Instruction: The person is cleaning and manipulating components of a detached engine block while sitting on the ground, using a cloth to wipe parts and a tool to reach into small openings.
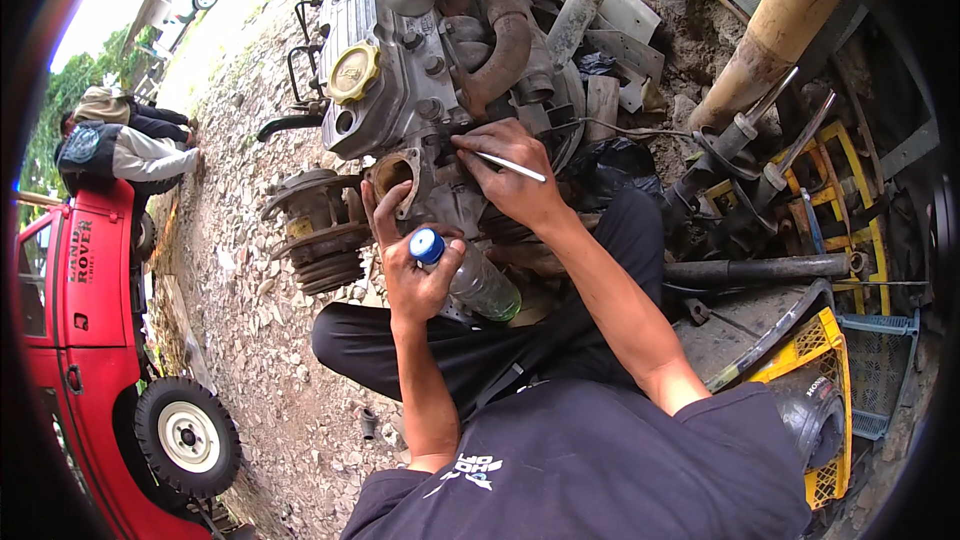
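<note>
From my side I see the work at the grey metal engine, which lies before the crossed legs, over the ground of broken stones, and I judge that it is somewhere in the middle. What is done, as far as I can tell: the round flanged metal opening at its near end stands uncovered, with nothing fitted on it. What is left: the yellow round ribbed filler cap sits on its cover, and the clear plastic bottle with a blue screw cap is closed, so pouring, if needed, is not yet done. My right hand has its fingers pinched around a slim white rod, close against the engine; its working end is hidden, so I cannot tell whether it touches. My left hand has fingers partly curled, holding the bottle near its cap, just beside the opening.
</note>
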The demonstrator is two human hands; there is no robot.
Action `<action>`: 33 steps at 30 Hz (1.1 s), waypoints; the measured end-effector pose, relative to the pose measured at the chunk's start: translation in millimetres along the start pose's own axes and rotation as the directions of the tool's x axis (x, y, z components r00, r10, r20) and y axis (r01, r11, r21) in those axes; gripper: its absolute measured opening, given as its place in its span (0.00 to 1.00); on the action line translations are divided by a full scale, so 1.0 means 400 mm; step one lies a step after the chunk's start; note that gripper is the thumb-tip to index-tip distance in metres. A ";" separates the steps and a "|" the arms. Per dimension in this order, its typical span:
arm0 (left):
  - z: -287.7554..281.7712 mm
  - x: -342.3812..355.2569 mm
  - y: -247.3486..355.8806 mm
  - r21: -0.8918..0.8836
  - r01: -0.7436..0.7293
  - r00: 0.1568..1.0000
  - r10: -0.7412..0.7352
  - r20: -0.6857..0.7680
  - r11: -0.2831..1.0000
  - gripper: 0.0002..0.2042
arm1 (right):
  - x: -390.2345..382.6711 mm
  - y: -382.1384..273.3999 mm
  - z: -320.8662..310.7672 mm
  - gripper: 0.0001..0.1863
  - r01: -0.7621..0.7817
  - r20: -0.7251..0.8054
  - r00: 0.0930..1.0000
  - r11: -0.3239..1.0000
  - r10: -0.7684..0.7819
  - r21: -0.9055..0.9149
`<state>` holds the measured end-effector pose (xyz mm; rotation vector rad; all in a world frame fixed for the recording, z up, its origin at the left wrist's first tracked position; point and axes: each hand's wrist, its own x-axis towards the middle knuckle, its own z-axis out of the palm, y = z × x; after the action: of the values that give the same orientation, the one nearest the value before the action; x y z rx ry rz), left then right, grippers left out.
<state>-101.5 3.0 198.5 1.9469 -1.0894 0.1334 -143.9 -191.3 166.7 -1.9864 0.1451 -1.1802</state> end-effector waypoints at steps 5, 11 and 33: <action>0.000 0.002 -0.003 0.014 -0.017 1.000 0.017 0.002 1.000 0.09 | 0.002 0.008 -0.017 0.09 -0.015 0.062 0.998 1.000 0.013 0.023; -0.001 0.004 0.000 0.025 -0.024 1.000 0.023 0.004 0.999 0.09 | -0.004 0.011 -0.011 0.09 -0.013 0.063 0.998 1.000 0.012 0.018; 0.004 -0.003 0.003 0.020 -0.021 1.000 0.021 0.002 1.000 0.10 | -0.001 0.022 0.002 0.08 -0.071 0.118 0.990 0.995 0.078 -0.064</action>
<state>-103.3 2.2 197.7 1.9539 -1.1142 0.1545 -141.0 -196.6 160.4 -2.0802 0.1931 -1.0170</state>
